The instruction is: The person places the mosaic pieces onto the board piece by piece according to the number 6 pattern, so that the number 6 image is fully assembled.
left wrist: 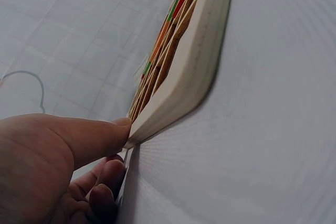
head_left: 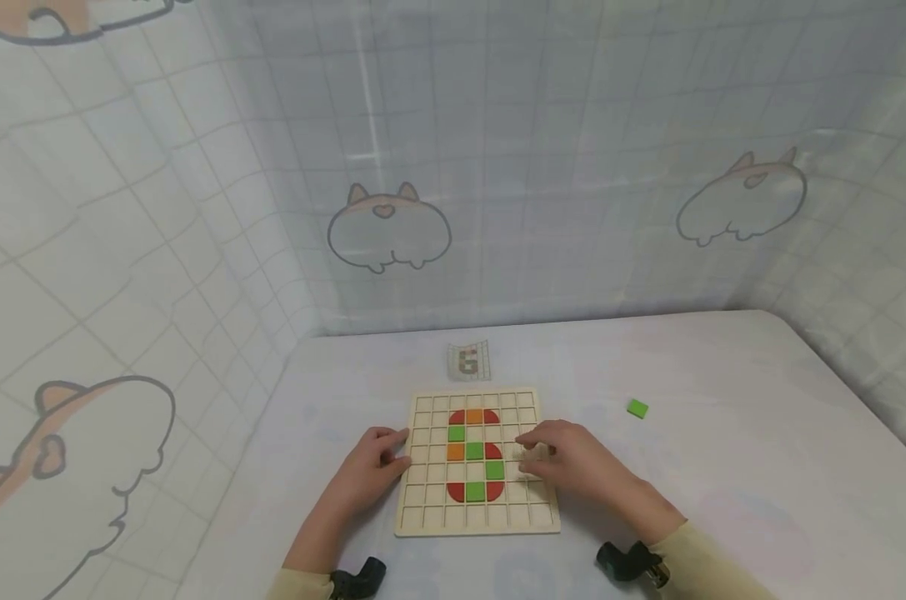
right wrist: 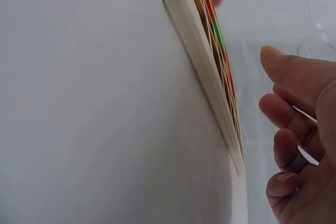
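Observation:
A square wooden grid board (head_left: 427, 517) lies flat on the table. Green square tiles (head_left: 474, 492), orange square tiles (head_left: 474, 416) and red round-cornered tiles (head_left: 492, 451) form an S-like figure in its middle cells. At the board's left edge, my left hand (head_left: 364, 472) touches the wood with thumb and forefinger. In the left wrist view, the thumb (left wrist: 100, 137) lies straight against the rim. Over the right-hand cells hovers my right hand (head_left: 576, 460), its fingers loosely bent with a gap between thumb and forefinger. Nothing shows between them in the right wrist view.
One loose green tile (head_left: 637, 408) lies on the table right of the board. Behind the board is a small sheet (head_left: 468, 361) with a gridded figure resembling a 6. Printed curtains (head_left: 558, 233) enclose the white table (head_left: 723, 400) at the back and sides.

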`<control>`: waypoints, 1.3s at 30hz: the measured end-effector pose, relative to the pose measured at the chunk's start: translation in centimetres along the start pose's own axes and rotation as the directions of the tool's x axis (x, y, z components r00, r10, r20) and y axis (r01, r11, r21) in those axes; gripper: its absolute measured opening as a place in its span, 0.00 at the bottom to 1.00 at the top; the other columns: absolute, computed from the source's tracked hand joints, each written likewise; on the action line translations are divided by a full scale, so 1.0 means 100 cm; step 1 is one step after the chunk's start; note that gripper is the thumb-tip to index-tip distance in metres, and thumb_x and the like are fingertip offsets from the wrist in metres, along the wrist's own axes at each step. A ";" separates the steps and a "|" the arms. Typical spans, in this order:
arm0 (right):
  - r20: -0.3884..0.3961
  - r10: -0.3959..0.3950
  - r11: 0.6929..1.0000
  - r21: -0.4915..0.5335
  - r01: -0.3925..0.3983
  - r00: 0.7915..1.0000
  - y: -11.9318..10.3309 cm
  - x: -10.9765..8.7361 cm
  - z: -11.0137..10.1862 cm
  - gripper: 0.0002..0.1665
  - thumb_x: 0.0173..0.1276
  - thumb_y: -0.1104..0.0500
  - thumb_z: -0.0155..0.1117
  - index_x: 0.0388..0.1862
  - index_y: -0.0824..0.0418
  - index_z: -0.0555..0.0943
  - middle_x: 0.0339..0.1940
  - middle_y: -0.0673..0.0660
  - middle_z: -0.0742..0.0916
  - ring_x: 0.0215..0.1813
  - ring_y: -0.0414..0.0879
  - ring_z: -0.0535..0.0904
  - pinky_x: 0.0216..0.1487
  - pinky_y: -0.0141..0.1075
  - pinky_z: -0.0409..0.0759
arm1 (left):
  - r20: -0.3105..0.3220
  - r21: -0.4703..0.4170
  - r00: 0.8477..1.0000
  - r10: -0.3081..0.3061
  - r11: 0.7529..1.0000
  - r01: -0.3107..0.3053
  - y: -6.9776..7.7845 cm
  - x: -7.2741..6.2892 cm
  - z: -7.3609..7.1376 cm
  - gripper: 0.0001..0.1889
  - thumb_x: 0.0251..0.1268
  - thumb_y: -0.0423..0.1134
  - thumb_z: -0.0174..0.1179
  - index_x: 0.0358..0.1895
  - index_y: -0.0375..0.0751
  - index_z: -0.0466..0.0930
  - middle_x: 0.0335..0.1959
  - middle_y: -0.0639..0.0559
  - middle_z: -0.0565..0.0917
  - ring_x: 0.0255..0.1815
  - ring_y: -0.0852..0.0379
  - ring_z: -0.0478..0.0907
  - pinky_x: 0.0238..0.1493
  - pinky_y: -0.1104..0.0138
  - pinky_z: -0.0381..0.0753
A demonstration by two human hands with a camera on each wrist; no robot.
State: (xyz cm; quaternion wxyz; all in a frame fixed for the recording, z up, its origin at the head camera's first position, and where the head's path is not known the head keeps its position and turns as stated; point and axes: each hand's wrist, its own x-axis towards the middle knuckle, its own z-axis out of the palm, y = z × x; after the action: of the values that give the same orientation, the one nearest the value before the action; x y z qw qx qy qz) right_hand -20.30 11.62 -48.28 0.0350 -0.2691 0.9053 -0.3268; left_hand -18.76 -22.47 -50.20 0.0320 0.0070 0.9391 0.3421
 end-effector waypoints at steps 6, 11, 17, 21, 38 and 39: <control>-0.092 0.067 0.998 -0.016 -0.068 0.994 0.016 -0.008 -0.017 0.21 0.60 0.52 0.76 0.53 0.52 0.86 0.47 0.43 0.86 0.43 0.39 0.77 0.45 0.39 0.78 | -0.005 -0.004 1.000 -0.004 1.000 0.004 0.002 -0.002 0.000 0.28 0.64 0.40 0.67 0.68 0.44 0.75 0.54 0.50 0.72 0.42 0.56 0.70 0.40 0.61 0.71; -0.135 0.088 0.995 -0.037 -0.093 0.987 0.028 -0.010 -0.027 0.22 0.61 0.52 0.76 0.54 0.52 0.86 0.48 0.45 0.86 0.42 0.40 0.77 0.43 0.39 0.77 | -0.006 -0.005 1.000 -0.003 1.000 0.003 0.002 -0.002 0.000 0.28 0.65 0.40 0.67 0.68 0.44 0.74 0.54 0.50 0.72 0.42 0.56 0.69 0.41 0.61 0.70; -0.168 0.102 0.993 -0.046 -0.112 0.981 0.045 -0.012 -0.036 0.22 0.61 0.52 0.75 0.55 0.54 0.85 0.49 0.48 0.86 0.41 0.42 0.77 0.41 0.40 0.77 | -0.002 -0.006 1.000 0.004 1.000 -0.004 0.002 -0.002 -0.001 0.28 0.65 0.40 0.67 0.68 0.44 0.75 0.53 0.50 0.72 0.42 0.56 0.69 0.40 0.61 0.70; -0.194 0.120 0.989 -0.063 -0.134 0.974 0.056 -0.014 -0.043 0.22 0.62 0.54 0.75 0.54 0.56 0.85 0.50 0.50 0.86 0.40 0.43 0.76 0.40 0.40 0.76 | 0.001 -0.003 1.000 0.003 1.000 -0.003 0.002 -0.003 -0.001 0.27 0.65 0.41 0.67 0.68 0.45 0.75 0.53 0.51 0.72 0.42 0.56 0.69 0.41 0.61 0.70; -0.216 0.245 0.957 -0.102 -0.271 0.945 0.106 -0.029 -0.085 0.24 0.65 0.51 0.71 0.57 0.61 0.83 0.55 0.61 0.83 0.45 0.52 0.78 0.44 0.49 0.77 | -0.008 -0.002 1.000 0.004 1.000 -0.004 0.004 -0.004 -0.002 0.27 0.65 0.40 0.67 0.68 0.43 0.75 0.51 0.51 0.72 0.41 0.56 0.69 0.40 0.61 0.70; -0.213 0.250 0.955 -0.107 -0.277 0.945 0.108 -0.030 -0.087 0.24 0.65 0.51 0.71 0.57 0.61 0.83 0.55 0.61 0.83 0.45 0.53 0.78 0.43 0.48 0.77 | -0.006 -0.002 1.000 0.002 1.000 -0.002 0.003 -0.004 -0.002 0.27 0.65 0.40 0.67 0.68 0.43 0.75 0.51 0.51 0.72 0.41 0.56 0.69 0.40 0.61 0.70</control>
State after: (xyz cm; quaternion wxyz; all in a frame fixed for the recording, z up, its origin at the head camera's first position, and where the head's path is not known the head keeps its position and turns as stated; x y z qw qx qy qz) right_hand -24.90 25.09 -48.37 -0.0298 -0.1135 0.9521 -0.2822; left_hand -18.36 -22.34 -49.82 0.0286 0.0070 0.9389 0.3430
